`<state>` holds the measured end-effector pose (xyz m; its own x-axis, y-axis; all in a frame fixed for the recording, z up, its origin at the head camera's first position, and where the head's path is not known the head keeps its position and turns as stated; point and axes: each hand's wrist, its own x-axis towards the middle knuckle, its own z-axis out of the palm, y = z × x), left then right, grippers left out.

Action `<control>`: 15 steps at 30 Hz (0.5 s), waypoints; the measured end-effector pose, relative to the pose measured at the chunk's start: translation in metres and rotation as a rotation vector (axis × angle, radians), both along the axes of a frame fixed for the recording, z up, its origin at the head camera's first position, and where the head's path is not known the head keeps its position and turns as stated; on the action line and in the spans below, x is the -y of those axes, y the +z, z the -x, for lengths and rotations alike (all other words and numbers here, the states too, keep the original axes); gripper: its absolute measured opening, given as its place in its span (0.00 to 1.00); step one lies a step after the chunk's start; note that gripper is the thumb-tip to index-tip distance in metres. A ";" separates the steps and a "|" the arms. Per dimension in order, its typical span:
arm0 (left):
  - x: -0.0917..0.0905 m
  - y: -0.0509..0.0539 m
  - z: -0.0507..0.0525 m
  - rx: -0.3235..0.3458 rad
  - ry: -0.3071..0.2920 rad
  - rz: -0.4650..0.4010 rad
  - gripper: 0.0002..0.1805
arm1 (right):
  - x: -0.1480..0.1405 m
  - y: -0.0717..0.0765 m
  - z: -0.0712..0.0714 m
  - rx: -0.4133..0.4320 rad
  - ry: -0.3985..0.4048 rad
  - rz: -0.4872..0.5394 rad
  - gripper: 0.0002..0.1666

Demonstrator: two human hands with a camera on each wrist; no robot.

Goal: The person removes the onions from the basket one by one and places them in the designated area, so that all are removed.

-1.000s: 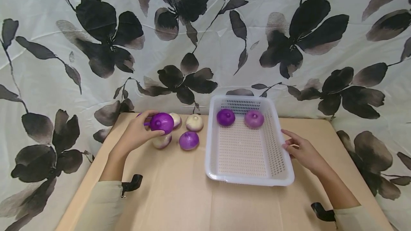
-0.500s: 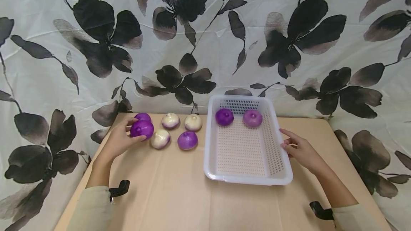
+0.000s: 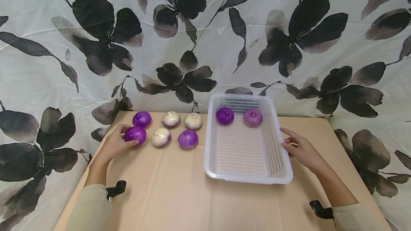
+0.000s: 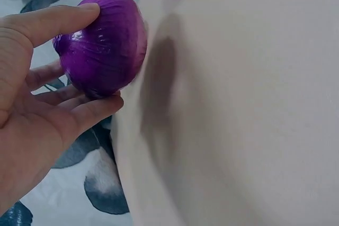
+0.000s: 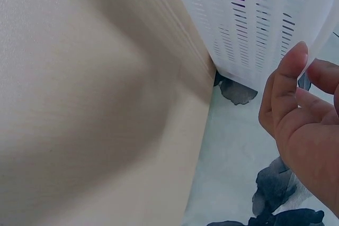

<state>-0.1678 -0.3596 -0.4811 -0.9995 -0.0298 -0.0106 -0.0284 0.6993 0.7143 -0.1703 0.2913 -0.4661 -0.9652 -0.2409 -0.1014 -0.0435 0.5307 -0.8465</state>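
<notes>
My left hand (image 3: pixel 116 142) grips a purple onion (image 3: pixel 135 135) at the left of the table. In the left wrist view, the thumb lies over that glossy onion (image 4: pixel 103 46) and the fingers are under it. Just behind it sits another purple onion (image 3: pixel 142 119). To the right are two whitish onions (image 3: pixel 171 119) tinged purple, a paler white onion (image 3: pixel 193 121) and a purple onion (image 3: pixel 187 139). My right hand (image 3: pixel 300 149) pinches the right rim of a white perforated basket (image 3: pixel 248 179), thumb and fingertips on its edge. Inside, at the back, are a dark purple onion (image 3: pixel 224 116) and a lighter one (image 3: pixel 253 117).
The light wooden table (image 3: pixel 173 195) has its back edge against a white cloth (image 3: pixel 231 56) with dark flowers. Black camera mounts (image 3: pixel 117 189) stick out at both wrists. The basket stands right of the loose onions.
My left hand has carried the purple onion left and then down toward the table, in front of another purple onion. My right hand and the basket have stayed in place.
</notes>
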 end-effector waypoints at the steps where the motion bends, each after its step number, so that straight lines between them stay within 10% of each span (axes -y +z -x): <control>1: 0.001 -0.001 0.000 0.007 -0.001 0.002 0.42 | 0.000 0.000 0.000 -0.001 -0.002 -0.002 0.40; 15: 0.011 -0.014 0.005 0.051 -0.014 0.024 0.40 | -0.002 0.002 0.000 -0.001 0.009 0.034 0.39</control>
